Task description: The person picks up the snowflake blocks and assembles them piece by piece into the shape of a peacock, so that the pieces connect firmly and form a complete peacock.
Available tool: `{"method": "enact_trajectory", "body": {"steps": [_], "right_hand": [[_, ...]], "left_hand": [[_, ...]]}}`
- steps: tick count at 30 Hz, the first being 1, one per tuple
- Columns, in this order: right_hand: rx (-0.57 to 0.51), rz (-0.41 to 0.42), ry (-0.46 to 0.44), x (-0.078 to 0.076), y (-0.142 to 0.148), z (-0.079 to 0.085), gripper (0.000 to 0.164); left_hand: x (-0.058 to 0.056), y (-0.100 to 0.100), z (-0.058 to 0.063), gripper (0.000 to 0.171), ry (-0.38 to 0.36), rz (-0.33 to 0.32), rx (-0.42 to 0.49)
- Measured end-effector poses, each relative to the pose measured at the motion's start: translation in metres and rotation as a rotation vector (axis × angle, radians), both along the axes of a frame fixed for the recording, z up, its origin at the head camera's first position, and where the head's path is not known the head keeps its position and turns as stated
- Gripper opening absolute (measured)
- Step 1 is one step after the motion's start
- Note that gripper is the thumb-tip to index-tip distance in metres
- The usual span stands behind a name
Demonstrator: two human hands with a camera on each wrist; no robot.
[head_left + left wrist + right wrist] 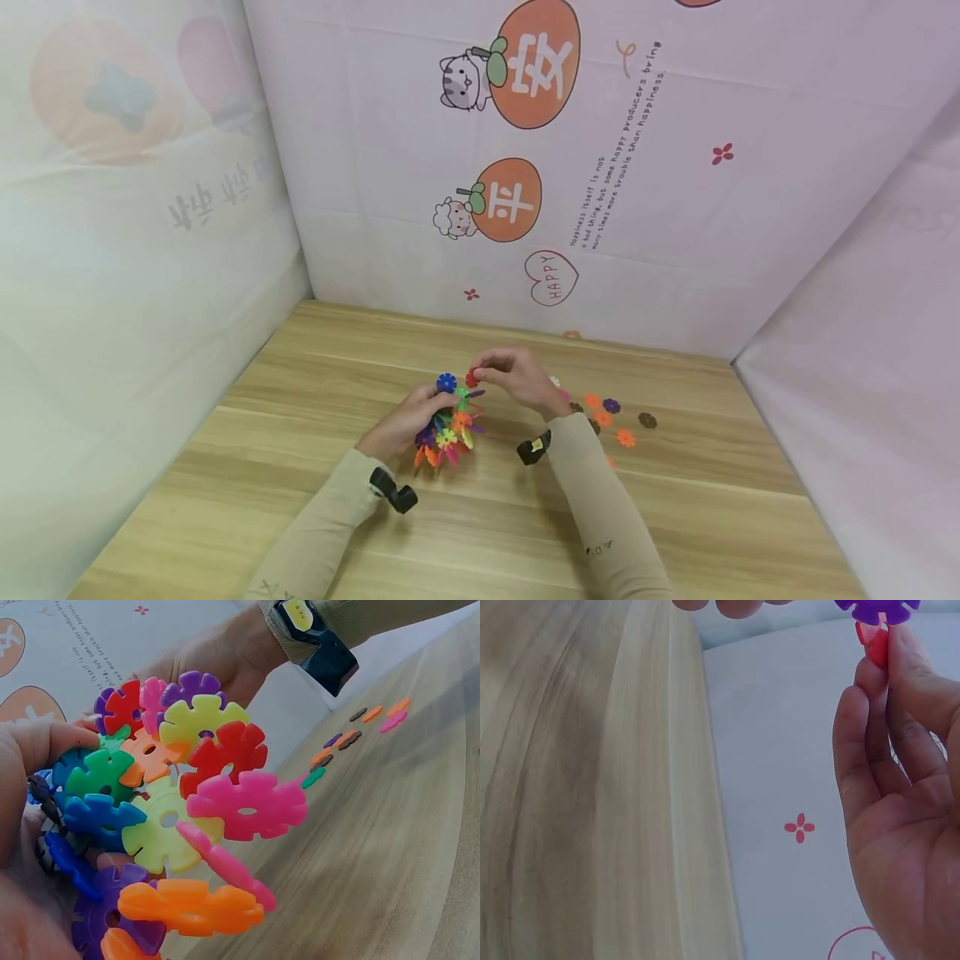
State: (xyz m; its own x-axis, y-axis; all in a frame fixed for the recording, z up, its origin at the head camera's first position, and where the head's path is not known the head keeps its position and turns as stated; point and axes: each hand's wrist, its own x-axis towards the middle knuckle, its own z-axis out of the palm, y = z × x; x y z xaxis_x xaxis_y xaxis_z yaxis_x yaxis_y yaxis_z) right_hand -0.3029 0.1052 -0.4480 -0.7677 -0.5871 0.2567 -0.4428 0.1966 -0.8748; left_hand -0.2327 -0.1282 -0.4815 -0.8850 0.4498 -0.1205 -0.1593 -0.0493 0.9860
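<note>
My left hand (411,417) grips a cluster of interlocked plastic snowflake discs (447,437) above the table. In the left wrist view the cluster mixes a yellow disc (171,829), a pink disc (247,806), an orange disc (191,907) and other colours, slotted together at different angles. At the cluster's far upper side, my right hand (522,382) pinches a red disc (472,377) between thumb and fingers. The right wrist view shows this red disc (878,649) just below a purple disc (877,609). Whether the red disc is slotted into the cluster, I cannot tell.
Several loose discs lie on the wooden table (705,483) right of my hands, among them an orange disc (626,437), a brown disc (647,420) and a purple disc (611,406). Printed cloth (375,167) walls the back and sides.
</note>
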Motion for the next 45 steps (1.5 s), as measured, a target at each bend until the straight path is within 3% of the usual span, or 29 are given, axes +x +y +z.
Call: {"method": "enact_trajectory", "body": {"steps": [6,12,19,26,32,40,45], "right_hand": [[0.044,0.051,0.004,0.0,-0.006,0.007,0.011],[0.0,0.153,0.019,-0.004,-0.006,0.008,0.013],[-0.028,0.198,0.047,-0.003,-0.007,0.011,0.013],[-0.084,0.155,0.03,0.004,-0.01,0.007,0.013],[-0.09,0.097,0.047,0.006,-0.013,-0.001,0.012],[0.007,0.045,-0.038,0.003,-0.007,-0.002,0.012],[0.098,-0.013,-0.104,-0.006,0.013,-0.002,0.021]], "left_hand": [[0.001,-0.001,0.002,0.038,0.023,-0.063,0.031],[0.001,-0.002,0.001,0.054,0.052,-0.143,0.085],[-0.001,-0.004,-0.001,0.049,0.004,-0.079,0.038],[0.0,0.0,0.0,0.047,0.03,-0.073,0.092],[0.003,0.001,0.003,0.045,0.047,-0.025,0.084],[0.001,0.002,-0.003,0.051,0.003,-0.05,0.102],[-0.002,0.001,-0.008,0.052,-0.063,-0.013,0.094]]}}
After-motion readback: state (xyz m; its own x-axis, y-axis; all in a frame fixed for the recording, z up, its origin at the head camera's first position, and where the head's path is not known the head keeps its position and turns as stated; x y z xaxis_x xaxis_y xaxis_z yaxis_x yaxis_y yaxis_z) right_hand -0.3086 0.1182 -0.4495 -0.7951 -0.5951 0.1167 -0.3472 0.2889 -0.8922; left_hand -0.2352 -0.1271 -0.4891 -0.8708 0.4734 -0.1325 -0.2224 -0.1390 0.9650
